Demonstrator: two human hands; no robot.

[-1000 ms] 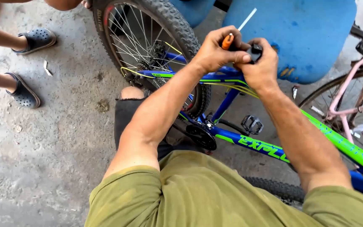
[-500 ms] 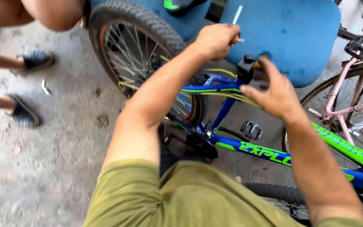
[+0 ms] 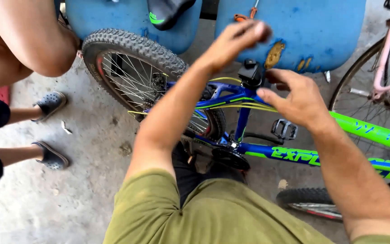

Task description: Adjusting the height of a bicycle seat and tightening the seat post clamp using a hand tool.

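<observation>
A blue and green bicycle frame [image 3: 294, 156] lies across in front of me, its black seat clamp [image 3: 251, 72] on top of the seat tube. My left hand [image 3: 233, 43] is raised above the clamp, blurred, with nothing in it. Just beyond its fingertips an orange-handled screwdriver [image 3: 244, 16] rests in the gap between two blue barrels [image 3: 321, 27]. My right hand [image 3: 296, 97] hovers to the right of the clamp with fingers spread, touching nothing. A black saddle [image 3: 168, 11] lies on the barrels at the top.
The bicycle's knobby rear wheel [image 3: 136, 68] stands to the left, a pedal [image 3: 284, 129] and chainring [image 3: 231, 158] below. A pink bicycle [image 3: 389, 77] is at the right. Another person's legs in grey clogs [image 3: 50, 156] and a bare knee [image 3: 28, 40] are at the left.
My left hand lifted the screwdriver from the clamp up to the barrels and let go of it. My right hand has come off the clamp and opened.
</observation>
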